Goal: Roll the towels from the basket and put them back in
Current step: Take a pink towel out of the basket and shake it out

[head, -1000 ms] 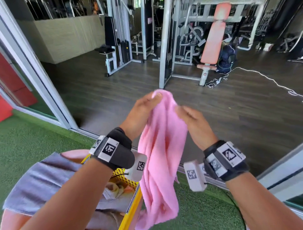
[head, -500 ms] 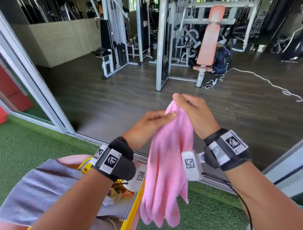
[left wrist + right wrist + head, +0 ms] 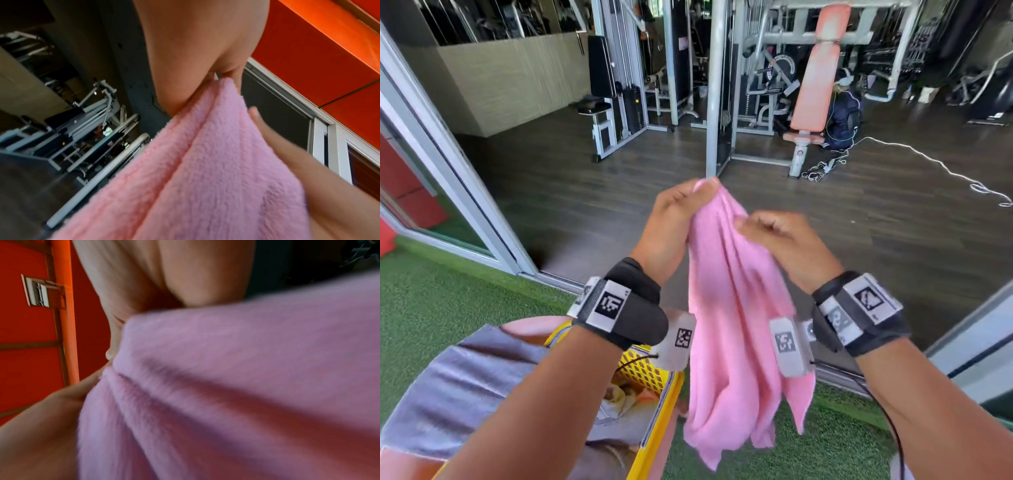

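A salmon-padded weight bench (image 3: 816,78) stands tilted at the upper right of the head view, with a dark backpack (image 3: 842,120) just beside it and a white cable (image 3: 928,161) trailing right across the dark wood floor (image 3: 585,205). Green artificial turf (image 3: 431,308) fills the lower left, bounded by a sliding door frame (image 3: 448,164).

Your pink towel (image 3: 736,308) hangs bunched in long folds, unrolled, its lower end dangling just beside the yellow basket (image 3: 654,421), which holds more crumpled cloth inside.
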`<state>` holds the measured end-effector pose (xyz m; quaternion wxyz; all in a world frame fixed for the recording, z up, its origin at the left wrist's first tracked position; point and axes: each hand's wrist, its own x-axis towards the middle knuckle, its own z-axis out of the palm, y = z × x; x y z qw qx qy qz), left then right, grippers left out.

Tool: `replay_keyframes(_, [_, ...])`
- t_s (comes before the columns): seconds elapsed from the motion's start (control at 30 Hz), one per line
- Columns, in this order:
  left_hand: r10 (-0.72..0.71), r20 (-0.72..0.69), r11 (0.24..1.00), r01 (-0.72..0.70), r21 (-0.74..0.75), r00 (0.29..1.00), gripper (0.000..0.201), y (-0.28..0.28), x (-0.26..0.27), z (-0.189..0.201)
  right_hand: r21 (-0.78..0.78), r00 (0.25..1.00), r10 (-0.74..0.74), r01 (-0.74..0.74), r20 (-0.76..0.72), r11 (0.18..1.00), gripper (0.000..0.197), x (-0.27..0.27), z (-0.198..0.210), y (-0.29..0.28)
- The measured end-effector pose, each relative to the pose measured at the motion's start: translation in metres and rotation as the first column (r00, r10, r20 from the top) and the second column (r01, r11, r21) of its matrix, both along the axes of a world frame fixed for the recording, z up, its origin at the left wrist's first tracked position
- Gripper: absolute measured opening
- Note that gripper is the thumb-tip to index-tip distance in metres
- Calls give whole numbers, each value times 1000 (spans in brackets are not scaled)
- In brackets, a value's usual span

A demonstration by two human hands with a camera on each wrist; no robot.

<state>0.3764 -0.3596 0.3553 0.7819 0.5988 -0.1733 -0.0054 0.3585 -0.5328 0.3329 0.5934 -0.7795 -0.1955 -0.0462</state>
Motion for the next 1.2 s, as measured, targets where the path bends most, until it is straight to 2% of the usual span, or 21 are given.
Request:
replay_keyframes(0.03, [1, 10, 1000, -1, 2, 1000, 20, 2, 2, 1, 2, 998, 34, -34, -48, 999, 39, -2, -9, -2])
replay_keyframes(0.1, [-64, 18, 991, 61, 122, 998, 18, 0, -1, -7, 76, 996, 34, -28, -87, 997, 38, -1, -12, -7])
replay_keyframes(0.2, [-175, 16, 933, 161, 322, 984, 27, -9, -15, -22, 79, 1000, -15, 14, 18, 997, 30, 7, 11, -12])
replay_keyframes(0.27, [-150, 40, 953, 134, 273, 988, 25, -7, -14, -20, 20, 997, -31, 30, 75, 999, 25, 5, 16, -7])
replay_keyframes(0.37, [49, 68, 993, -56, 101, 996, 19, 5, -5, -10, -46, 1000, 4, -4, 9, 999, 32, -12, -5, 1])
replay_keyframes(0.4, [75, 61, 993, -81, 91, 995, 20, 7, -3, -12, -55, 1000, 11, -12, -19, 998, 34, -16, -13, 1])
replay_keyframes(0.47, [14, 42, 985, -21, 173, 999, 16, 3, -9, -22, -39, 1000, -9, 9, -16, 999, 34, -16, -12, 0])
replay_keyframes(0.53, [-82, 19, 950, 72, 305, 996, 16, -6, -20, -29, 4, 997, -55, 55, 59, 998, 28, -6, 3, -2])
replay_keyframes(0.57, [-106, 4, 943, 99, 316, 994, 18, -8, -25, -27, 16, 994, -63, 62, 88, 998, 27, -1, 10, -1])
replay_keyframes(0.63, [-70, 6, 973, 67, 223, 998, 20, -7, -24, -17, -31, 993, -50, 54, 105, 998, 33, 3, 10, 3])
replay_keyframes(0.7, [43, 31, 992, -46, 114, 999, 25, 2, -17, -6, -89, 999, 0, 4, 51, 996, 34, -4, -4, 8])
replay_keyframes(0.77, [86, 73, 987, -95, 127, 994, 27, 8, -12, -4, -94, 999, 33, -34, -19, 995, 35, -10, -16, 8])
replay_keyframes(0.83, [4, 96, 964, -30, 264, 995, 18, 6, -16, -12, -77, 999, 0, 3, 33, 997, 35, -6, -10, 3])
replay_keyframes(0.9, [-80, 83, 903, 37, 428, 993, 27, 2, -23, -19, -18, 992, -60, 63, 112, 998, 31, 3, 9, -2])
replay_keyframes(0.93, [-93, 94, 890, 40, 454, 991, 34, 2, -26, -17, 12, 988, -71, 70, 138, 997, 27, 5, 16, -3])
replay_keyframes(1.0, [-60, 133, 926, 5, 378, 989, 27, 6, -26, -4, -8, 989, -43, 44, 140, 999, 24, 3, 14, -2])
replay_keyframes(1.1, [78, 127, 973, -103, 207, 989, 31, 15, -18, 10, -186, 997, 40, -27, 66, 982, 40, -5, -8, 3])
replay_keyframes(1.17, [42, 118, 971, -69, 230, 992, 26, 13, -17, 3, -172, 997, 11, 3, 79, 985, 37, -3, -6, 2])
replay_keyframes(1.2, [-6, 123, 955, -30, 294, 992, 20, 8, -20, -3, -112, 994, -33, 45, 109, 993, 29, 1, 1, 0])
